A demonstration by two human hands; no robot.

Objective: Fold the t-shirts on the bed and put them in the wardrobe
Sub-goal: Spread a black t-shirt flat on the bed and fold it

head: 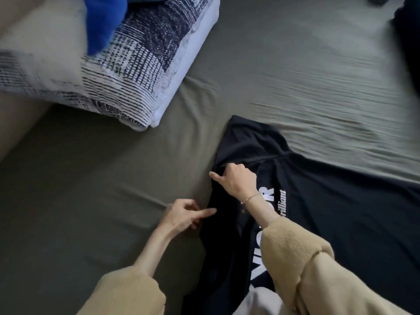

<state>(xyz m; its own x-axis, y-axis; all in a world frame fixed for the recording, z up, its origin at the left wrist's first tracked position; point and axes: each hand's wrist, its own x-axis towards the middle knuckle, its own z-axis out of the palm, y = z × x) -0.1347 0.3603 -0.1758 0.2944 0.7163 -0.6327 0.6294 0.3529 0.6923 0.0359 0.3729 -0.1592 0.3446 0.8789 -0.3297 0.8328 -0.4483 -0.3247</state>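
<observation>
Tan fleece sleeves (302, 264) fill the bottom of the view, one on each forearm, the left one pushed back above a bare wrist. Both arms reach out over a black t-shirt (341, 212) that lies spread on the olive-green bed sheet (91, 178), white lettering facing up and partly hidden under the right forearm. At the shirt's left edge, near the shoulder seam, the right hand (236, 180) is curled, thumb stuck out to the left and the other fingers bunched on a pinch of the dark cloth; a thin bracelet (250, 198) circles that wrist. Lower down, the left hand (184, 214) sits on the sheet just beside the same edge of the shirt, its index finger stretched out so the tip touches the fabric, the remaining fingers loosely bent and holding nothing. One short sleeve of the shirt points away toward the far side of the bed. Up and to the left lies a folded duvet (141, 71) in a navy-and-white pattern, with a bright blue cloth (104, 21) on top of it. Another dark garment (409, 42) shows at the right edge, blurred.
</observation>
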